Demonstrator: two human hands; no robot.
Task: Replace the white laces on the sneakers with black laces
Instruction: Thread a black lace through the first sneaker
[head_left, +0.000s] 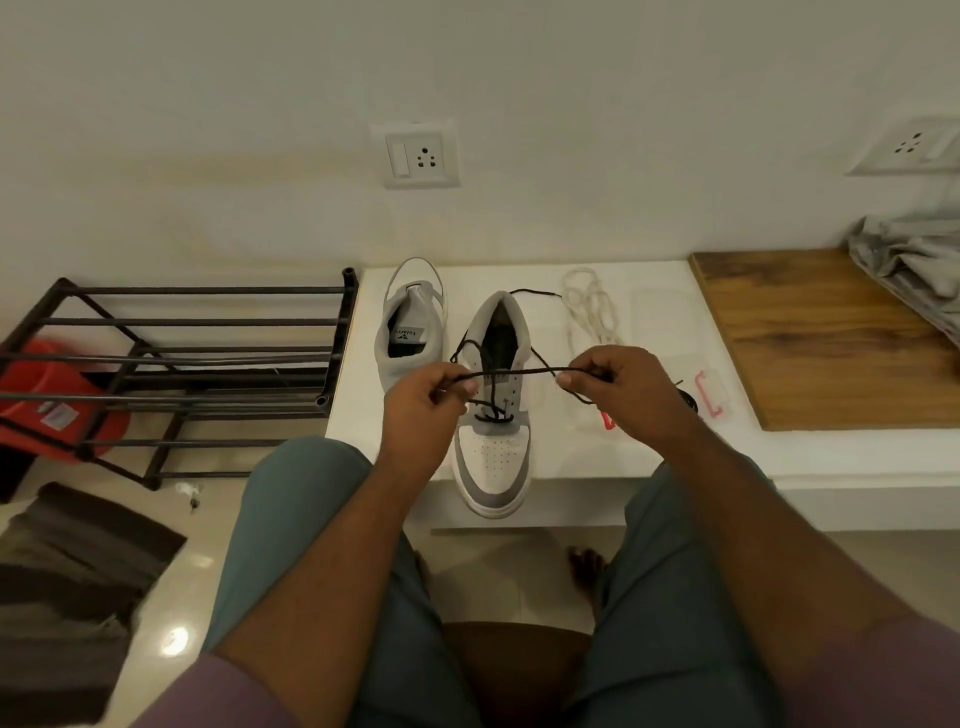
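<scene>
Head view: near sneaker (493, 457) sits toe-out over the front edge of the white ledge (670, 452), 2nd sneaker (413, 332) beside it, unlaced. Left hand (423, 402) and right hand (608, 384) each pinch the black lace (519, 373), fingers curled, pulling it taut and level above the tongue; only the lowest eyelets look threaded. Risks, as I judge: uneven pull leaves 1 end short; a tug could tip the overhanging shoe off. Lace is thin, round cord; uppers are grey suede-like panels with a perforated white toe. Removed white laces (589, 306) lie looped behind the right hand.
</scene>
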